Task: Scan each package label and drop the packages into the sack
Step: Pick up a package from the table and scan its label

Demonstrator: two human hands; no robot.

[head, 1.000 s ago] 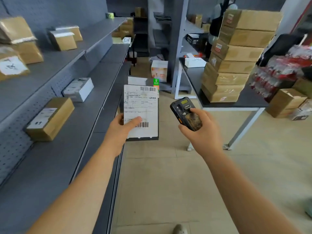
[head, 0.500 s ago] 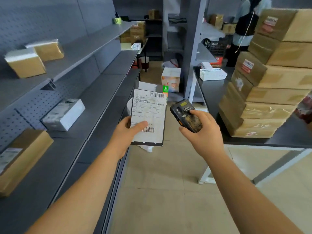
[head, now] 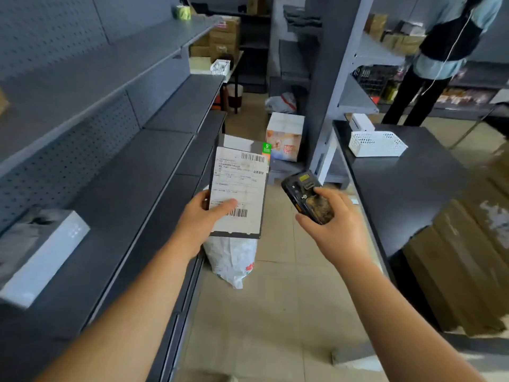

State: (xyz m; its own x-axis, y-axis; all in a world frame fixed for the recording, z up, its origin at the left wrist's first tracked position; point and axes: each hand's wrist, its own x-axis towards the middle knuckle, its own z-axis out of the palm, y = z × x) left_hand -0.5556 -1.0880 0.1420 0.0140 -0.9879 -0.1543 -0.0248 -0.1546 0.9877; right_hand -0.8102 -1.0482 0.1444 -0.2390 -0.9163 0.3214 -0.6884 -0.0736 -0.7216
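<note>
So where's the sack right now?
The white sack stands on the floor at centre frame, against the foot of the left shelving, directly below the package.

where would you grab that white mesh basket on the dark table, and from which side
Take the white basket by a long rim wall, pinched over the top edge from above. It sits upright and open-topped on the dark table, with bare tabletop on its near side, so a reach from the aisle side looks likely unobstructed. Both hands hold things now, so one must be freed first.

Both forearms are bare up to the frame's lower edge, with no sleeve or cuff showing. The left hand [head: 202, 217] and right hand [head: 337, 228] wear no gloves, rings, watch or wristband
</note>
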